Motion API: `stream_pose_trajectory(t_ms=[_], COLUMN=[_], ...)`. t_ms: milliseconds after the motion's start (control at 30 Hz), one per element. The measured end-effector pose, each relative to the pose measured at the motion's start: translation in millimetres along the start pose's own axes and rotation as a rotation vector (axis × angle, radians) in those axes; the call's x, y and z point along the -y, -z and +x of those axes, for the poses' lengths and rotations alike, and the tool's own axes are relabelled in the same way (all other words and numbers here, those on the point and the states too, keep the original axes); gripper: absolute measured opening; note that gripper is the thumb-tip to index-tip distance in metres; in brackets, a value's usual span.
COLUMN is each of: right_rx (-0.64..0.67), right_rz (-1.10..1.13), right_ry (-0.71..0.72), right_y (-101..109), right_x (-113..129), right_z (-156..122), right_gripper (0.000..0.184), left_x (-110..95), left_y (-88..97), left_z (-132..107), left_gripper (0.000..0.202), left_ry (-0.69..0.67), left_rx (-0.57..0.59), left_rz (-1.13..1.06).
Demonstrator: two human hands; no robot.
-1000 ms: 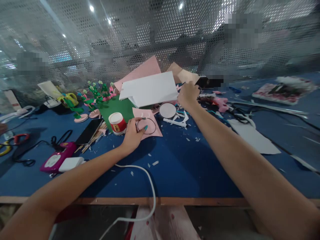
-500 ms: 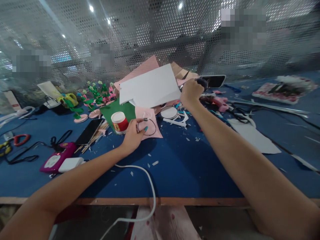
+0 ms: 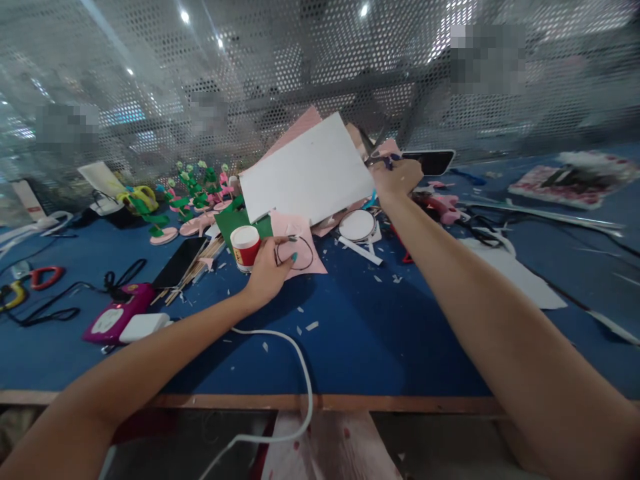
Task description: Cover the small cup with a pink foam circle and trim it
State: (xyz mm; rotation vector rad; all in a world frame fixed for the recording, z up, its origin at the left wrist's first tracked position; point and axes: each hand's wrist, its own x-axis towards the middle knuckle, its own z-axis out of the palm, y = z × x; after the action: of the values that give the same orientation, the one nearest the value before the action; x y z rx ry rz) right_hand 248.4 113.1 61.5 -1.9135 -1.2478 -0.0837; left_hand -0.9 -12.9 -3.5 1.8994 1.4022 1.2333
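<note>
My left hand (image 3: 266, 279) is closed, its thumb and fingers pinching a thin dark ring (image 3: 313, 248) over a piece of pink paper (image 3: 313, 265). Whether the fingers also grip the paper, I cannot tell. Just left of that hand stands a red and white tub (image 3: 246, 248) with a white lid. My right hand (image 3: 400, 179) is closed around the dark handles of scissors (image 3: 371, 148), whose blades point up and away. Beside the right hand a large white board (image 3: 305, 173) leans over pink and green sheets. A round white disc (image 3: 357, 225) lies below it.
Pink and green flower crafts (image 3: 193, 193), a black phone (image 3: 181, 261), a purple power strip (image 3: 117, 313) and red-handled pliers (image 3: 46, 277) are on the left. A pink glue gun (image 3: 445, 207) and white paper (image 3: 515, 273) lie right. A white cable (image 3: 300, 360) crosses the front edge.
My right hand has shifted slightly right and turned, with the scissors now showing more. The white board has tilted further and the white disc has slid right. My left hand is almost unmoved.
</note>
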Motion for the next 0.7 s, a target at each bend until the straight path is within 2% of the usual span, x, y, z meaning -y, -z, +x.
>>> stream_pose_trajectory(t_ms=[133,333,433,567,700], right_rx=[-0.117,-0.307,-0.259,-0.152,-0.146], right_rz=[0.075,0.265,0.252,0.235,0.268], right_ry=[-0.119,-0.027,-0.021,0.002,0.122], right_y=[-0.7,7.5,10.3,9.5,9.6], right_x=[0.9,-3.9,-0.9,14.5,29.0], right_z=[1.0,3.1,5.4,0.4,-11.8], right_gripper=[0.034,0.032,0.032,0.030,0.027], left_x=[-0.1,-0.6,0.3,1.1,-1.7], left_y=[0.9,0.5,-0.2,-0.4,0.3], left_z=[0.6,0.5,0.6,0.7,0.2], left_gripper=[0.035,0.031,0.031,0.032,0.034], left_ry=[0.023,0.024,0.029,0.037,0.057], left_rx=[0.018,0.019,0.020,0.004,0.018], left_rz=[0.049,0.052,0.050,0.040,0.045])
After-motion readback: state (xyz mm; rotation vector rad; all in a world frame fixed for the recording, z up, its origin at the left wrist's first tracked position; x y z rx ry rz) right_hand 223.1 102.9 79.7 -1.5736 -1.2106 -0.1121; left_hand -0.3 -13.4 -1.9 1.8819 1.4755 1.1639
